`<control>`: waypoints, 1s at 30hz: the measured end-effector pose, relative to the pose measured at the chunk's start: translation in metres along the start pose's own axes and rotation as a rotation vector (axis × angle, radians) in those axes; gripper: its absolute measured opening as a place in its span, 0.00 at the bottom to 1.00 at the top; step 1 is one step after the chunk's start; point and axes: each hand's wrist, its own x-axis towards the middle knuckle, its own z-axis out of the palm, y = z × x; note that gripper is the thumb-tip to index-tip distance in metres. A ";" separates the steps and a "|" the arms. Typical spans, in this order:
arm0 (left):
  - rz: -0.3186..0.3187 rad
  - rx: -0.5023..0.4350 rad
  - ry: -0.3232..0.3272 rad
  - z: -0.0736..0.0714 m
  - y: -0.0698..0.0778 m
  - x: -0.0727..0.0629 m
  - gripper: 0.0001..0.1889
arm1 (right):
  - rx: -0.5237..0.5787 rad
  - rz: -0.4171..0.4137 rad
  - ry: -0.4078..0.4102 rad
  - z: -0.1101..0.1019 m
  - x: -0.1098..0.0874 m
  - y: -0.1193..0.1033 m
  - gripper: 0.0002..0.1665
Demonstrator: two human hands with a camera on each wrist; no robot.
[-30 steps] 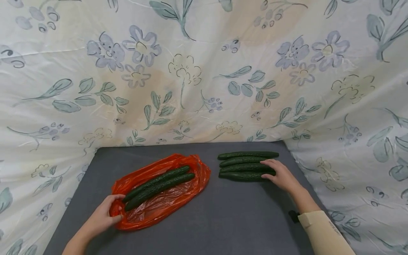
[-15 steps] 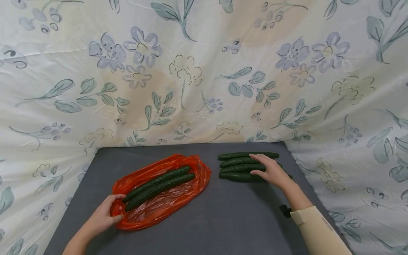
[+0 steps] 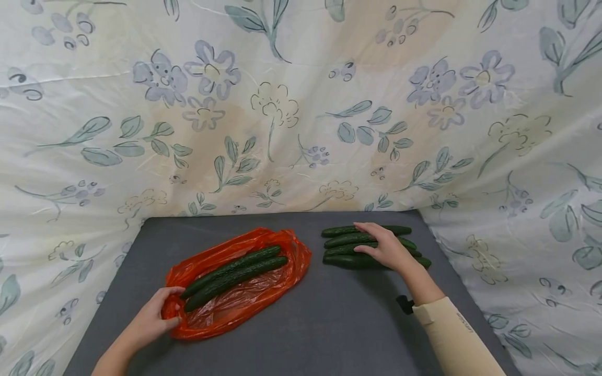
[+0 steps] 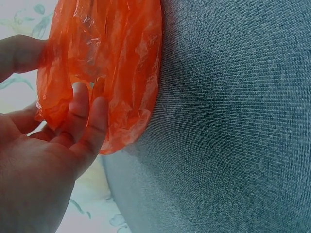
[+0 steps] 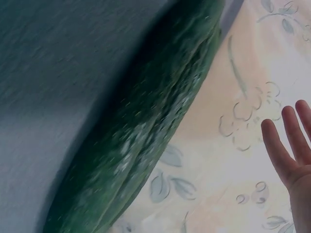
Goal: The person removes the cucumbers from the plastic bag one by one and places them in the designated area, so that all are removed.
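Note:
On the left of the head view, my left hand (image 3: pixel 152 318) grips the gathered end of a thin red-orange plastic bag (image 3: pixel 254 316). Its fingers and thumb hold the film, as the left wrist view of the bag (image 4: pixel 129 82) also shows. Two dark green cucumbers (image 3: pixel 237 279) lie side by side in the bag, one end close to the fingers. At the right, my right hand (image 3: pixel 388 248) hovers over a row of several cucumbers (image 3: pixel 348 240), fingers extended and holding nothing. A cucumber (image 5: pixel 141 126) fills much of the right wrist view, apart from the spread fingers.
A dark grey cloth-like tabletop (image 3: pixel 301 324) carries everything. Floral fabric (image 3: pixel 301 130) hangs along the back and both sides, meeting the table's edges. Bare tabletop separates the bag from the cucumber row.
My right hand has moved left along the cucumber row, from its right end to over its middle, uncovering the right ends. The left hand and bag have stayed put.

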 end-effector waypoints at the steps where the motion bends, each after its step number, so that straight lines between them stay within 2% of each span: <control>1: 0.001 0.000 0.001 0.000 0.000 0.000 0.35 | 0.008 -0.005 0.005 0.001 0.002 -0.002 0.41; 10: 0.005 -0.015 0.006 0.003 0.000 -0.002 0.35 | 0.087 -0.051 0.001 0.022 0.025 -0.022 0.41; 17: 0.007 -0.026 0.012 0.005 0.000 -0.001 0.35 | 0.159 -0.097 -0.073 0.049 0.041 -0.038 0.39; 24: 0.013 -0.030 0.022 0.005 0.000 0.000 0.35 | 0.128 -0.155 -0.098 0.068 0.052 -0.054 0.39; 30: 0.001 -0.014 0.017 0.003 -0.001 -0.001 0.35 | 0.156 -0.218 -0.149 0.085 0.061 -0.069 0.39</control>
